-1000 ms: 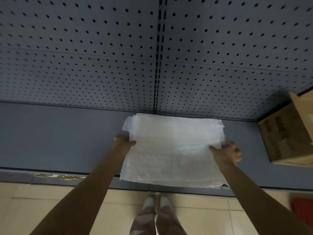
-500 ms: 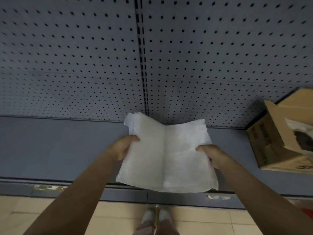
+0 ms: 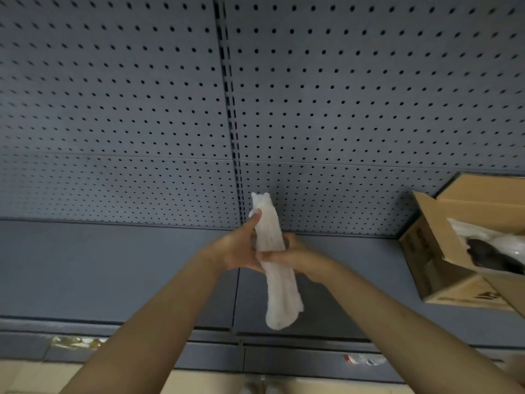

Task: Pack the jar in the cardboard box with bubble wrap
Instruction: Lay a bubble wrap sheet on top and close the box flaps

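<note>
A white sheet of bubble wrap [image 3: 279, 291] is folded shut into a narrow strip, seen edge-on above the grey shelf [image 3: 113, 268]. My left hand [image 3: 237, 248] presses its left face, thumb up along the strip. My right hand [image 3: 292, 255] presses the right face, so both palms clamp it. An open cardboard box [image 3: 431, 251] stands on the shelf at the far right. Inside it lies a dark object partly covered in white wrap [image 3: 494, 251]; whether this is the jar I cannot tell.
A grey pegboard wall [image 3: 312, 95] rises behind the shelf. The shelf's front edge [image 3: 199, 356] carries label strips. Beige floor tiles and the tips of shoes [image 3: 258, 389] show at the bottom.
The flat sheet was lifted off the shelf and folded in half, like a closing book, until both hands met around it. The view shifted left, showing more of the box.
</note>
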Demonstrator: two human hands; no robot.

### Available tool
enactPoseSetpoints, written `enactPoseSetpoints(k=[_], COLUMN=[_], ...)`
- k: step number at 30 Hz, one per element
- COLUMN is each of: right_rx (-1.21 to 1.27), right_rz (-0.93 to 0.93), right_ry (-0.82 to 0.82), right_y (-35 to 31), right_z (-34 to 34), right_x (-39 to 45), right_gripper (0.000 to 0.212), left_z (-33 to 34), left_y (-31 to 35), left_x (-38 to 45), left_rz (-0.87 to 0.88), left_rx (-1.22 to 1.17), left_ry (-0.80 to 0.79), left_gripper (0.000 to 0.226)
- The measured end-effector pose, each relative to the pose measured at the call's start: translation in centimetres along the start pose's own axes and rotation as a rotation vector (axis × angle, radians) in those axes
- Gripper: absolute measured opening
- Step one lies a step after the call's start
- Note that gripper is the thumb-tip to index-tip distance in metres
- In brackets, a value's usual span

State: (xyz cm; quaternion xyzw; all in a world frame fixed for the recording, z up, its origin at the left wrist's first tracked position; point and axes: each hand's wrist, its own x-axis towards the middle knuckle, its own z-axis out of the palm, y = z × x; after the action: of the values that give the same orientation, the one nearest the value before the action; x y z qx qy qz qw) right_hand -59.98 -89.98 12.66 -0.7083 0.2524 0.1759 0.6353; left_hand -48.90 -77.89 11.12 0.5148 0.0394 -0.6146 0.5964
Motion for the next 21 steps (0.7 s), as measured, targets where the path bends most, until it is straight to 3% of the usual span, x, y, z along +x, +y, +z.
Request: enactPoseSetpoints(k=[2, 4, 7, 9, 12, 15, 17, 19, 21], right_rx=[-0.059, -0.113, -0.274, -0.481, -0.914, -1.099, -1.108, -0.998, -0.786], right_rz=[-0.025, -0.064, -0.177, -0.310, -0.555, -0.670, -0.616, -0.435, -0.362], right_ry=[0.110, 0.186, 0.241, 0.232, 0.141, -0.003, -0.040, -0.021, 0.094], right_y=[0.4, 0.8, 1.4, 2.0, 3.0, 4.5, 5.6, 6.6, 7.2], right_z=[0.6, 0.9, 0.3, -0.5, -1.3, -1.5, -1.4, -1.6, -2.0], right_x=[0.0, 0.2, 0.0, -0.5, -1.3, -1.0, -1.0, -1.3, -1.5], right_gripper=[0.071, 0.065, 0.051, 0.042, 0.051, 0.054, 0.060, 0.078, 0.071], left_z=[-0.4, -0.9, -3.4, -5.0, -6.1, -6.0, -6.0, -6.1, -6.5], left_y=[-0.2, -0.4, -0.7, -0.7, -1.5, -3.1, -4.1, -5.0, -5.4], left_x=[-0.5, -1.0, -1.5, -2.2, -3.1, -3.2, -3.4, -3.7, -4.1], left_rz=[0.019, 0.040, 0.046, 0.042, 0.037, 0.007, 0.002, 0.027, 0.057], left_rx=[0.013, 0.028, -0.167, -0.244, -0.143, 0.009, 0.076, 0.072, 0.066], left_ry=[-0.001, -0.004, 0.002, 0.013, 0.113, 0.213, 0.280, 0.311, 0.312], left_gripper=[0.113, 0.123, 0.126, 0.117, 0.088, 0.070, 0.065, 0.058, 0.055])
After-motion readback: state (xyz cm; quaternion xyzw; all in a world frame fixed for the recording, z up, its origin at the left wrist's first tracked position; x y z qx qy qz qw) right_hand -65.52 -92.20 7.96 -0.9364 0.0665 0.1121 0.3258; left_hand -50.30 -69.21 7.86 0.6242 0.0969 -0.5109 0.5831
